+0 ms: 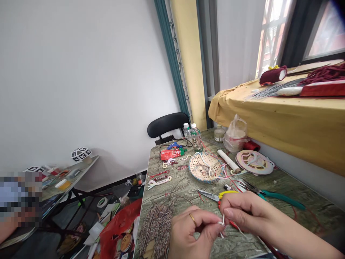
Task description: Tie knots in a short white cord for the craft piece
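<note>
My left hand (198, 230), with a ring on one finger, pinches a small piece of white cord (221, 223) low in the view, above the table. Facing it, my right hand (246, 212) grips the upper strand of the same cord between thumb and forefinger. A knotted or twisted bit shows between the fingertips, and a loose end hangs below. Just beyond the hands lie scissors (211, 195) with yellow and red handles, partly hidden by my right hand. Pliers (283, 198) with teal handles rest behind my right hand.
A bundle of mottled yarn (155, 226) lies left of my hands on the wood-grain table (178, 203). Farther back are a round perforated woven piece (206, 167), a white roll (228, 161), a red packet (171, 154) and a bottle (196, 138). Another person's arm (10, 226) shows at far left.
</note>
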A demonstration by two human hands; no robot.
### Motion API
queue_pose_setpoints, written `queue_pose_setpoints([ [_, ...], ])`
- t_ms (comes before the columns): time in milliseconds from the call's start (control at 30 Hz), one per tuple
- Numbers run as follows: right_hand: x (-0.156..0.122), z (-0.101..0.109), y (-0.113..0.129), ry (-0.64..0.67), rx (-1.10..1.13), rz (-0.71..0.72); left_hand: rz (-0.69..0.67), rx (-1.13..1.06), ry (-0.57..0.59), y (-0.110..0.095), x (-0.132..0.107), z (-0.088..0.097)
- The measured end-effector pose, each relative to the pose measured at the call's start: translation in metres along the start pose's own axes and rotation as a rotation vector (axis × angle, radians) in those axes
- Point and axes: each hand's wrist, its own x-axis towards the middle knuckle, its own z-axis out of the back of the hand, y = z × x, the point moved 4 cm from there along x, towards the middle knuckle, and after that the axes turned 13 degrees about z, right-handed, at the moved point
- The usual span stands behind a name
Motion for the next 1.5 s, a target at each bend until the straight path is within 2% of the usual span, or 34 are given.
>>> queue_pose_setpoints([
  [100, 0.007, 0.002, 0.000, -0.008, -0.077, 0.011, -0.049, 0.072, -0.015, -0.002, 0.001, -0.001],
  [233, 0.011, 0.004, 0.003, -0.010, -0.040, -0.018, -0.173, 0.221, -0.053, -0.003, -0.002, -0.006],
  [300, 0.009, 0.004, 0.006, -0.051, -0.053, -0.034, -0.243, 0.309, -0.127, -0.004, -0.006, -0.008],
  [433, -0.001, -0.002, 0.010, -0.198, -0.145, -0.056, -0.338, 0.453, -0.366, -0.009, -0.012, -0.013],
  [533, -0.007, -0.011, 0.006, -0.262, -0.219, -0.045, -0.334, 0.407, -0.500, -0.014, -0.014, -0.015],
  [633, -0.010, -0.021, -0.004, -0.230, -0.187, -0.054, -0.208, 0.242, -0.537, -0.015, -0.012, -0.013],
  [767, -0.012, -0.027, -0.019, -0.259, -0.062, -0.078, 0.100, -0.069, -0.502, -0.010, -0.009, -0.010],
  [833, -0.012, -0.027, -0.024, -0.289, -0.017, -0.090, 0.187, -0.163, -0.495, -0.009, -0.010, -0.009],
  [933, -0.008, -0.028, -0.024, -0.334, 0.103, -0.101, 0.205, -0.226, -0.477, -0.008, -0.010, -0.008],
  [1033, -0.004, -0.028, -0.020, -0.389, 0.244, -0.132, 0.192, -0.259, -0.406, -0.005, -0.009, -0.009],
  [1167, -0.006, -0.026, -0.017, -0.476, 0.217, -0.157, 0.228, -0.262, -0.369, 0.003, -0.008, -0.009],
  [1300, -0.007, -0.024, -0.019, -0.456, 0.178, -0.153, 0.306, -0.330, -0.347, 0.006, -0.007, -0.009],
  [1433, -0.007, -0.020, -0.024, -0.438, 0.182, -0.142, 0.377, -0.521, -0.183, 0.002, -0.003, -0.012],
  [1500, -0.007, -0.019, -0.024, -0.427, 0.195, -0.144, 0.394, -0.547, -0.109, 0.001, 0.001, -0.012],
])
